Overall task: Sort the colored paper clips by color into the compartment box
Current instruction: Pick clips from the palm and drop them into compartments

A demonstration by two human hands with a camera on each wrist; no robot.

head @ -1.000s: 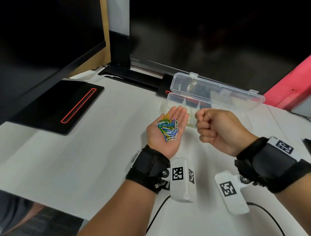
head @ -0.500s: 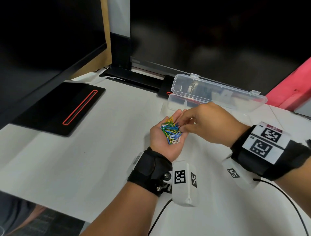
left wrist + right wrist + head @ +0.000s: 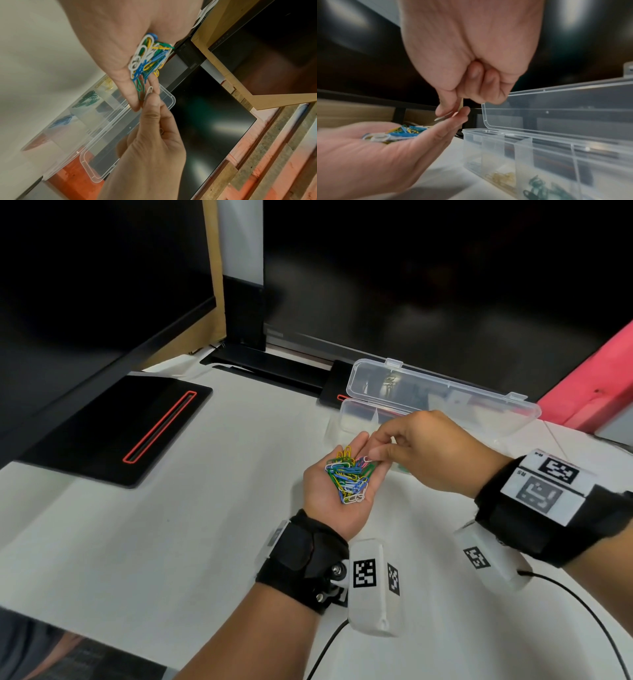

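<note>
A second ago my right hand [image 3: 424, 453] was a fist apart from the pile; now it has come across and its thumb and forefinger pinch one white clip [image 3: 149, 90] at my left fingertips. My left hand [image 3: 337, 494] lies flat, palm up, cupping the mixed paper clips [image 3: 347, 477] just in front of the open compartment box [image 3: 539, 148] near the far edge of the surface [image 3: 171, 542]. I judge this clip is next for its compartment.
</note>
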